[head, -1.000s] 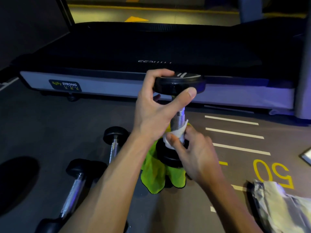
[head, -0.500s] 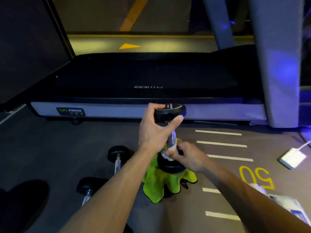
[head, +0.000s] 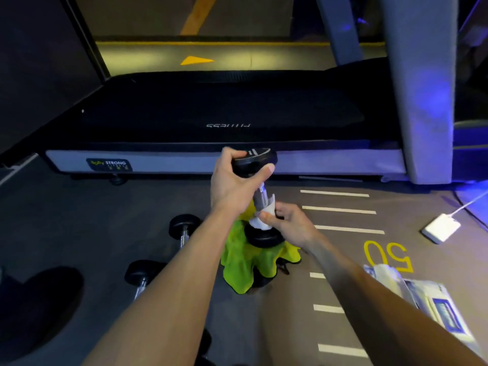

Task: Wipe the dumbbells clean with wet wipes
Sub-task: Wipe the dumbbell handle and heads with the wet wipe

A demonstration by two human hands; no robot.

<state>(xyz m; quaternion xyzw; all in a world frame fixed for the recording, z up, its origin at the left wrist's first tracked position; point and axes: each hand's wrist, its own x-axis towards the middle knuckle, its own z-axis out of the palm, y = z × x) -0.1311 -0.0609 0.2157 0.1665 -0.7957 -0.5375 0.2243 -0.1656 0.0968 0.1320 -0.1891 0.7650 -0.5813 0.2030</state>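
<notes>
Dumbbell point(head: 260, 178) upright on cloth point(head: 245, 265), steadied for wiping.
Left hand point(head: 232, 183) grips its top; right hand point(head: 286, 223) pinches wipe point(head: 262, 217) round the handle.

Treadmill point(head: 224, 114) spans the back: black belt, grey side rail with a "STRONG" label at its left end, grey upright post point(head: 420, 88) at right. Floor point(head: 79, 220) is dark grey, with white dash marks point(head: 339, 210) and a yellow "50" point(head: 388, 256) on the right, and a yellow arrow point(head: 196, 60) beyond the treadmill. White power adapter point(head: 442, 227) with its cable lies at far right; a crumpled lime-green cloth point(head: 245, 268) sits on the floor mid-frame.
</notes>
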